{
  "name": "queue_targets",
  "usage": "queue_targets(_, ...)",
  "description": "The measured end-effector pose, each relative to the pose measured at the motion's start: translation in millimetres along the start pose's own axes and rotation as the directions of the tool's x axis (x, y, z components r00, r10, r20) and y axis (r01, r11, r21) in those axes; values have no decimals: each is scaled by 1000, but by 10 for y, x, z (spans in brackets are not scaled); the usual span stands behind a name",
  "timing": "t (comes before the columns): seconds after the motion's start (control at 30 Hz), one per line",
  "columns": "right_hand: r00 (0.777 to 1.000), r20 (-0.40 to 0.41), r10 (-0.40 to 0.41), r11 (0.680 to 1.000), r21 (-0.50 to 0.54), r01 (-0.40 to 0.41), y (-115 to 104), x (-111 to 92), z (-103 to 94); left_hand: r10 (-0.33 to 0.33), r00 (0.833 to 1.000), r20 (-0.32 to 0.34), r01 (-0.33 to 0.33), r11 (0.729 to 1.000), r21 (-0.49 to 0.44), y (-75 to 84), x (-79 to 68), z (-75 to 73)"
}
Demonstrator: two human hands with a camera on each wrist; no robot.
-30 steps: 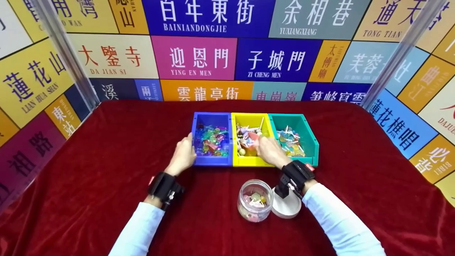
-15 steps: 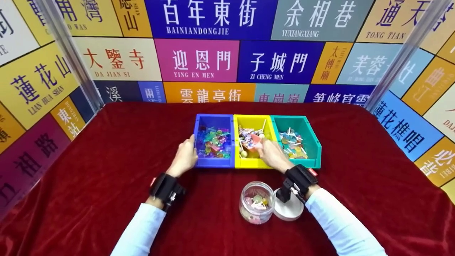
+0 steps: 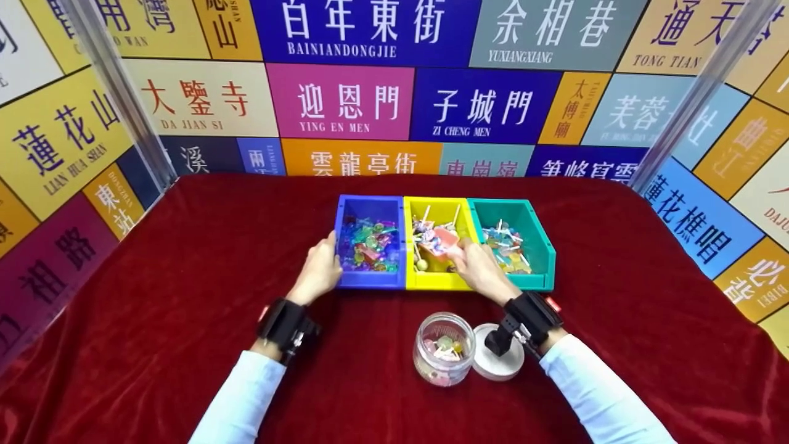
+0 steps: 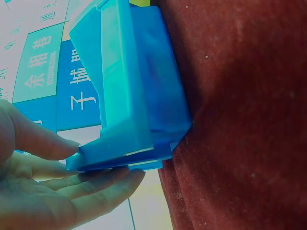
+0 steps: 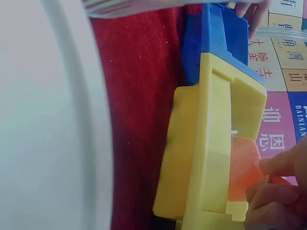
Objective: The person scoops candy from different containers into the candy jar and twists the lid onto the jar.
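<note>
My left hand (image 3: 320, 265) grips the left edge of the blue bin (image 3: 372, 282); in the left wrist view the thumb (image 4: 43, 139) lies on the bin's rim, with fingers beneath it. The blue bin contains shiny, many-coloured pieces. My right hand (image 3: 484, 268) pinches the handle of a pinkish-orange scoop (image 5: 242, 167) inside the yellow bin (image 3: 436, 282). Wrapped candies and lollipops with white sticks lie in and around the scoop in the head view. Part of the yellow bin's contents is hidden by the hand.
Right of the yellow bin stands a green bin (image 3: 542, 246) of lollipops and candies. Nearer me, an open clear jar (image 3: 445, 370) holds some candies, beside its white lid (image 3: 498, 365). Dark red cloth (image 3: 185, 308) covers the table; clear posts rise at its back corners.
My right hand has shifted slightly right, and the scoop shows more fully among the candies. Another white stick now points up at the yellow bin's left. My left hand keeps its grip.
</note>
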State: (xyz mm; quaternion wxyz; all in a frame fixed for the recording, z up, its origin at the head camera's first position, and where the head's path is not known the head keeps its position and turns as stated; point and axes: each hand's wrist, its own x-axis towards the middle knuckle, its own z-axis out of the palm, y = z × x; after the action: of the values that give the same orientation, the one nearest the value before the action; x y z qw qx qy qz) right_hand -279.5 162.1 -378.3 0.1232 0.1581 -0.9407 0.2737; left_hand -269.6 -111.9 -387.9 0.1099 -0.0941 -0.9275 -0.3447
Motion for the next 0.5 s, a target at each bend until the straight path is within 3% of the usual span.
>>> queue_targets(0.33,998,-12,55,997,59,-54,32,-73,-75,2,1000,-5,-2,999,-36,25,-10,10)
queue_targets(0.5,998,-36,50,992,116,-45,92,-106,-163,42,996,-77,-45,998,-38,101,-34,-6)
